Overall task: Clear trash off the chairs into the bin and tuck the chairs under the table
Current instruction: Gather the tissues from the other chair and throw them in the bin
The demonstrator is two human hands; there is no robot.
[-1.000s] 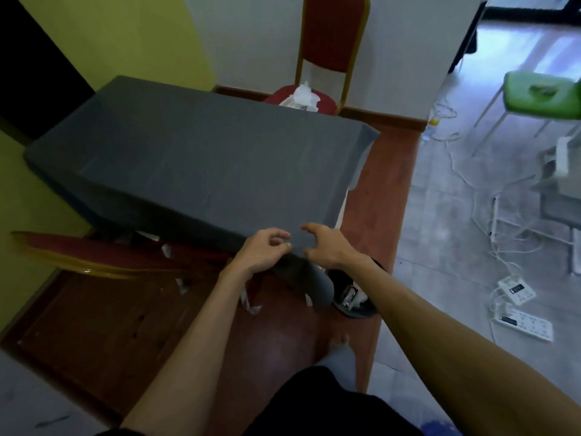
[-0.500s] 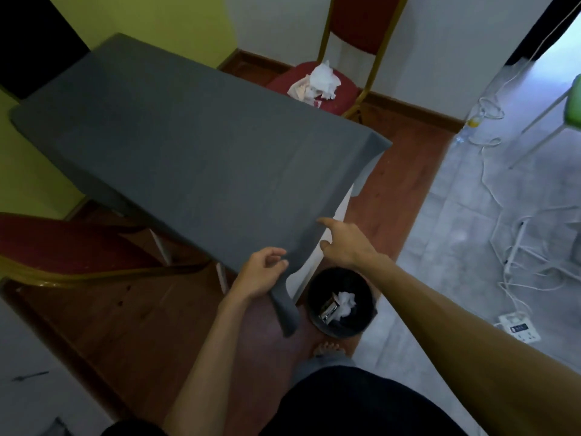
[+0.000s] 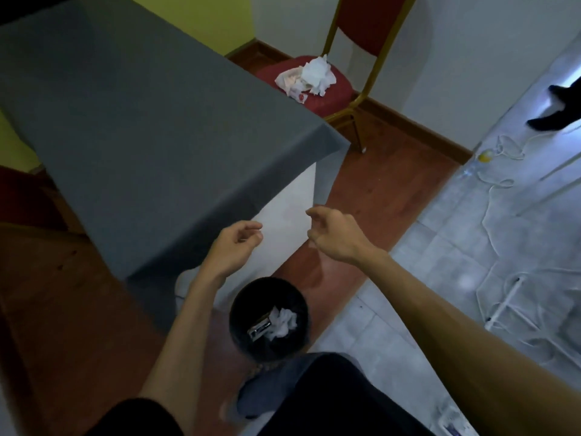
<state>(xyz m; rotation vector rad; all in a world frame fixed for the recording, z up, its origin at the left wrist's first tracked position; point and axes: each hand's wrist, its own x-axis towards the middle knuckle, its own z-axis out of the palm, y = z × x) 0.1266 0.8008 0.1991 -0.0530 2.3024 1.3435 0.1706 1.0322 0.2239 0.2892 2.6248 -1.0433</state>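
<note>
Done so far: round black plastic bin point(image 3: 268, 319) at lower centre of frame already holds a crumpled white tissue point(image 3: 282, 321) and a shiny metallic bit point(image 3: 259, 326), what it is unclear.
Left, trash: crumpled white tissue and wrapper pile point(image 3: 309, 78) sits on the seat of the red-cushioned gold-frame chair point(image 3: 327, 89), upper centre-right, beyond the far corner of the table; not cleared.
Left, chairs: that chair stands out from the grey-cloth-covered table point(image 3: 141, 121), not tucked. A second red chair point(image 3: 19, 196) at left edge is partly behind the table edge; whether tucked or carrying trash, cannot tell.
Progress call: roughly midway at best; the far chair needs clearing and pushing in.
Left hand point(image 3: 234, 248): centre frame, fingers loosely curled, half open, holding nothing, just beside the cloth's near edge; contact unclear.
Right hand point(image 3: 336, 236): right of it, loosely curled, empty, touching nothing, in front of the white table side.
Bin position: on the floor below both hands, near the table's close corner.
</note>
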